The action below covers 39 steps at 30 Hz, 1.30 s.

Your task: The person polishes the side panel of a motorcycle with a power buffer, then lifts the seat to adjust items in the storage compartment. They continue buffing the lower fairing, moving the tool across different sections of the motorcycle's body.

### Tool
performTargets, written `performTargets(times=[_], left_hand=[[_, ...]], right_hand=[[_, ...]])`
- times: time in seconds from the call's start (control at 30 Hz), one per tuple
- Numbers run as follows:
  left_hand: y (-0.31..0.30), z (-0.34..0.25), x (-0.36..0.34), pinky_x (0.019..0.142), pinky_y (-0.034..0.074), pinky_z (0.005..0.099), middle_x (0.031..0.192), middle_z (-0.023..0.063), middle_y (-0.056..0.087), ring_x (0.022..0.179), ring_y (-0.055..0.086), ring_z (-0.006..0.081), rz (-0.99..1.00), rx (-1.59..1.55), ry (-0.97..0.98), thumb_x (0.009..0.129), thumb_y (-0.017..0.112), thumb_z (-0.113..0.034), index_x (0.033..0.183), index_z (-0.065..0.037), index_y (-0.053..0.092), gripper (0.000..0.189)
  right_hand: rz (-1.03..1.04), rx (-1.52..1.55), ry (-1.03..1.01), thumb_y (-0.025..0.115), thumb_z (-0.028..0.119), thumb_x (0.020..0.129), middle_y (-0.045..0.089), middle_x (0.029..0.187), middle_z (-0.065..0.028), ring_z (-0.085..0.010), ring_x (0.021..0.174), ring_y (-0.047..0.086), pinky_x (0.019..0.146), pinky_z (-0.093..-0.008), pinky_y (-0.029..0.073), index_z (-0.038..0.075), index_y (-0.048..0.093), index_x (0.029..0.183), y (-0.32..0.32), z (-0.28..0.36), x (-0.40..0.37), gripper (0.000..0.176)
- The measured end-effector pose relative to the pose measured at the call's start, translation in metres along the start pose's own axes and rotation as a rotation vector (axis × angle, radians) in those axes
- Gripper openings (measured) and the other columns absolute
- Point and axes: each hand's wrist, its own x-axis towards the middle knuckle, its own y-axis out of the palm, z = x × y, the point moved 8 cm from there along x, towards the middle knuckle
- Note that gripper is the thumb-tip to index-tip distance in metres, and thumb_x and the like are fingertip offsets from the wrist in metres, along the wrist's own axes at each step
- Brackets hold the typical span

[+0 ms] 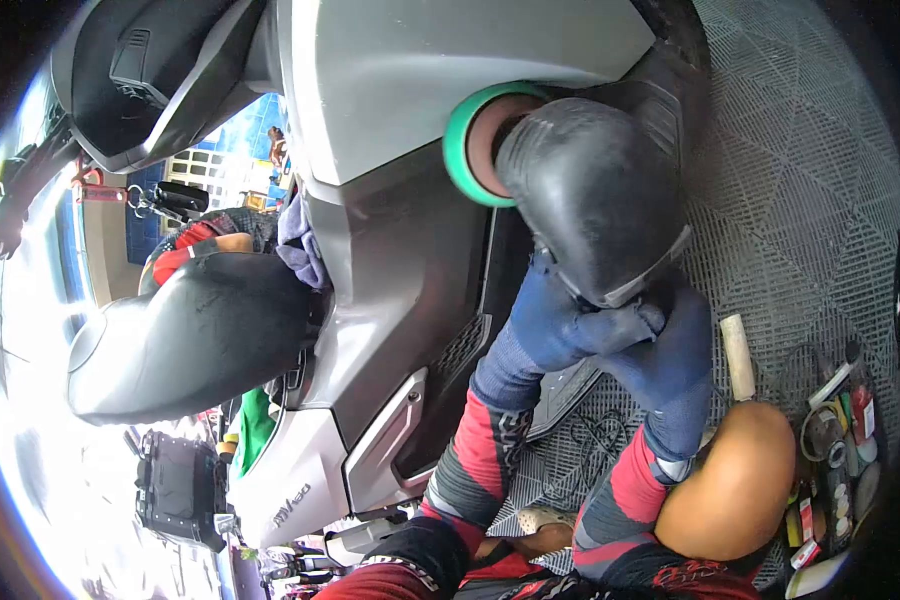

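Both my hands wear dark blue gloves and grip a black power polisher with a rounded head [600,190]. My left hand [560,320] wraps around its near end on the left side. From the right, my right hand [675,345] closes on the same end, its fingers overlapping the left. Most of the grip is hidden beneath the gloves and the black head. A round green-edged pad [460,150] with a pinkish-brown backing sits on the polisher's far side. The pad lies against the grey scooter body panel [400,120], or very close to it; the contact is hidden.
The scooter's black seat [200,340] is at left, with a purple cloth [300,245] beside it. Another person's red sleeve [185,250] shows behind. My bent knee [735,485] is at right, near assorted tools [840,440] on grey floor tiles [800,170]. A cable [580,455] lies coiled below.
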Motion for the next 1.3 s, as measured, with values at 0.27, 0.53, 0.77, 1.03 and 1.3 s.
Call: performTargets(times=[0.27,0.53,0.77,1.03,1.3], left_hand=[[-0.051,-0.012,-0.058,0.105,0.042,0.0371,0.137,0.0123,0.051,0.126,0.048,0.0264,-0.069,0.758,0.182,0.070,0.085,-0.042,0.143,-0.005,0.037,0.095],[-0.064,-0.017,-0.045,0.106,0.040,0.0385,0.137,0.0124,0.051,0.126,0.047,0.0274,-0.319,0.023,0.157,0.071,0.083,-0.043,0.143,-0.006,0.037,0.093],[-0.065,-0.030,-0.036,0.106,0.039,0.0398,0.137,0.0125,0.050,0.127,0.047,0.0284,-0.326,-0.004,0.209,0.072,0.081,-0.044,0.143,-0.006,0.037,0.092],[-0.059,-0.020,-0.046,0.107,0.037,0.0412,0.138,0.0127,0.050,0.127,0.046,0.0294,-0.348,0.060,0.155,0.073,0.078,-0.046,0.143,-0.006,0.038,0.090],[-0.064,-0.025,-0.044,0.108,0.036,0.0427,0.138,0.0128,0.050,0.128,0.045,0.0305,-0.365,0.062,0.186,0.074,0.076,-0.048,0.143,-0.006,0.038,0.089]], right_hand=[[-0.043,0.027,-0.325,0.087,0.038,0.059,0.067,0.104,-0.0181,-0.0375,0.095,0.066,0.084,-0.0433,0.054,0.007,0.059,0.120,0.035,0.028,-0.002,0.074],[-0.011,-0.104,-0.376,0.087,0.028,0.056,0.068,0.103,-0.0179,-0.0352,0.095,0.068,0.080,-0.0401,0.054,0.002,0.057,0.119,0.026,0.041,0.000,0.074],[-0.142,-0.075,-0.385,0.088,0.030,0.055,0.066,0.108,-0.0173,-0.0342,0.098,0.067,0.083,-0.0393,0.053,0.005,0.057,0.120,0.017,0.039,0.000,0.076],[-0.036,-0.214,-0.357,0.089,0.030,0.052,0.066,0.109,-0.0153,-0.0330,0.098,0.067,0.085,-0.0395,0.054,0.008,0.057,0.120,0.016,0.036,0.007,0.078],[-0.062,-0.107,-0.374,0.091,0.030,0.052,0.065,0.107,-0.0151,-0.0331,0.099,0.066,0.084,-0.0405,0.053,0.007,0.058,0.116,0.021,0.045,0.007,0.076]])
